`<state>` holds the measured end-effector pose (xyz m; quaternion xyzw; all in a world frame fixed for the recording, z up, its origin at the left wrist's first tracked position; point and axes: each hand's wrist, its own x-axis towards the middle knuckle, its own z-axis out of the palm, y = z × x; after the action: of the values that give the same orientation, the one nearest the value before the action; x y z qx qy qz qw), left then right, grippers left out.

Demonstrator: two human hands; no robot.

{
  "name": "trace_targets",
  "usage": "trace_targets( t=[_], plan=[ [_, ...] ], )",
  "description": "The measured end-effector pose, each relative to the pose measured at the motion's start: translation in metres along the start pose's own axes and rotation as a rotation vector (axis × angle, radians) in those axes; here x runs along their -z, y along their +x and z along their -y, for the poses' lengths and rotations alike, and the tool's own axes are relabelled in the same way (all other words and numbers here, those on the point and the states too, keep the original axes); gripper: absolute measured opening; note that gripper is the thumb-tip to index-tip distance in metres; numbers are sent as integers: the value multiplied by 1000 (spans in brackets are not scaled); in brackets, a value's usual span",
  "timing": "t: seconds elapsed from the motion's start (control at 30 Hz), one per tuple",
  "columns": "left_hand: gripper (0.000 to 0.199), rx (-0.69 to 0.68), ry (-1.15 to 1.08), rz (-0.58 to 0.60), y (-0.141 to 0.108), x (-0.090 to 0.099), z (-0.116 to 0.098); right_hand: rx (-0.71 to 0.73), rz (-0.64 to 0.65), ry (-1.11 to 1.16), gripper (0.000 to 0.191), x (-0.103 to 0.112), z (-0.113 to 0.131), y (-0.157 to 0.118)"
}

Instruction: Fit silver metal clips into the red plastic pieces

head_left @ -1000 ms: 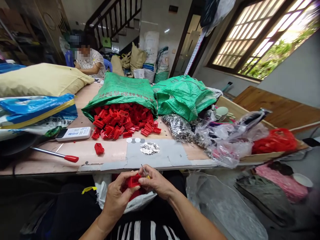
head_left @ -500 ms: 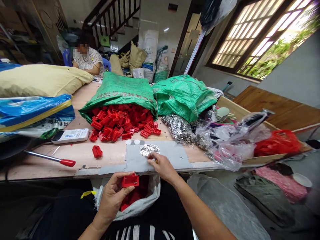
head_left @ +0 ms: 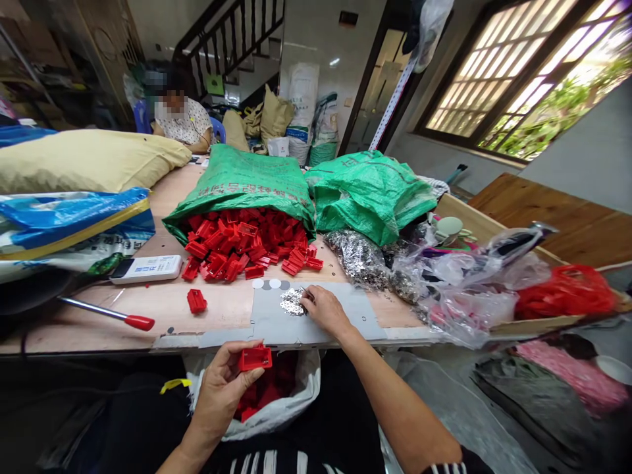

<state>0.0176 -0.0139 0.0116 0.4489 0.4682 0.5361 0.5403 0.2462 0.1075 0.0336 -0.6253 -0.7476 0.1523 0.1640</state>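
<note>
My left hand (head_left: pixel 223 385) grips a small red plastic case (head_left: pixel 255 358), its hollow side turned up toward me, between thumb and fingers above the sack's mouth. Tiny metal bits show inside the case. At the right edge of a heap of small shiny metal pieces (head_left: pixel 292 302) on a grey sheet (head_left: pixel 340 315), the fingertips of my right hand (head_left: pixel 326 311) are pinched together; what they hold, if anything, is hidden. Under the table edge, an open white sack (head_left: pixel 296 411) contains more red cases. One loose red case (head_left: pixel 196 301) lies on the table to the left.
Red cases (head_left: pixel 232 247) spill from a green sack (head_left: pixel 257 172). Right of it are another green bag (head_left: pixel 368 191), a plastic bag of metal parts (head_left: pixel 358 257) and a red bag (head_left: pixel 563 289). A red-tipped lever (head_left: pixel 138 322) and white device (head_left: pixel 148 268) lie left. Another person (head_left: pixel 182 125) sits behind.
My right hand has moved from the heap's near edge to its right side. The left hand still holds the red case in nearly the same place. The view has shifted slightly.
</note>
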Motion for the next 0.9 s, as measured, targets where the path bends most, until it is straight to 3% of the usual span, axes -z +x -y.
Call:
trace_targets(
  t=[0.53,0.7,0.9],
  plan=[
    [32,38,-63,-32,0,-4,1,26,-48,80,3,-6,-5,-1],
    [35,112,-164,-32,0,-7,2,42,-92,139,9,-3,-8,-3],
    [41,270,-432,-82,4,-9,-6,129,-125,193,11,-2,-1,-12]
  ],
)
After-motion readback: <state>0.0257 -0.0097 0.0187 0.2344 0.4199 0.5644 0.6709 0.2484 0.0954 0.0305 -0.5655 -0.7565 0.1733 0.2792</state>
